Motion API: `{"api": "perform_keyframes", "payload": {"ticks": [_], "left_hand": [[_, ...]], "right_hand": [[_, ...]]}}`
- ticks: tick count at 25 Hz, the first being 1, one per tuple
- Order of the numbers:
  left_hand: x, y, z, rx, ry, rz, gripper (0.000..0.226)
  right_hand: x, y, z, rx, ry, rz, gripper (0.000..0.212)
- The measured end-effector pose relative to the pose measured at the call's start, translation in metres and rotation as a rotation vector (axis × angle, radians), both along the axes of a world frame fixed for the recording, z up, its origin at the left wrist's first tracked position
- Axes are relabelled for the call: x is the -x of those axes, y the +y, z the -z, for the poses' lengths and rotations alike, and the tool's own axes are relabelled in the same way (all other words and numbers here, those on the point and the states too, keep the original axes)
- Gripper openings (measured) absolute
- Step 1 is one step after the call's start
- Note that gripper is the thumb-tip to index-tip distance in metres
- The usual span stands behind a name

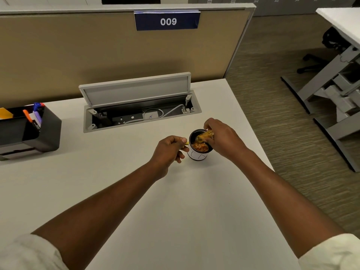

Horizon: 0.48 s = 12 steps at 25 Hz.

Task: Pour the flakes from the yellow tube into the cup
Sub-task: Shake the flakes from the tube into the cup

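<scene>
A small cup (197, 155), white outside and dark inside, stands on the white desk (136, 191) near its right edge. Orange-brown flakes (199, 146) lie inside it. My right hand (224, 139) grips the clear yellow tube (205, 136), tilted with its open mouth down over the cup's rim. My left hand (168, 151) is closed just left of the cup, pinching a small yellow piece (186, 143), probably the tube's cap; most of it is hidden by the fingers.
An open cable tray (140, 114) with its lid raised sits behind the cup. A black organiser (44, 131) with markers stands at the far left. The desk's right edge runs close to the cup, with carpet floor beyond. A beige partition (97, 51) closes the back.
</scene>
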<state>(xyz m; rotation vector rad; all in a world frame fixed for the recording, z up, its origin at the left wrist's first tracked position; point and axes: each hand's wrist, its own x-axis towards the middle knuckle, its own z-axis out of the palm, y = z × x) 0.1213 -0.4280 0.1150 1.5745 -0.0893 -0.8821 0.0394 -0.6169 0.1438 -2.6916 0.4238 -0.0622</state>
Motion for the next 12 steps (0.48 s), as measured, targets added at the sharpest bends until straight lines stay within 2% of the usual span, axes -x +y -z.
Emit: {"api": "perform_keyframes", "payload": {"ticks": [6, 12], "left_hand": [[0.000, 0.002, 0.004, -0.001, 0.011, -0.001, 0.021], [0.001, 0.000, 0.006, -0.017, 0.008, 0.012, 0.020]], "right_hand": [[0.008, -0.004, 0.008, -0.078, -0.045, 0.041, 0.029], [0.015, 0.000, 0.013, -0.191, -0.138, 0.085, 0.039]]}}
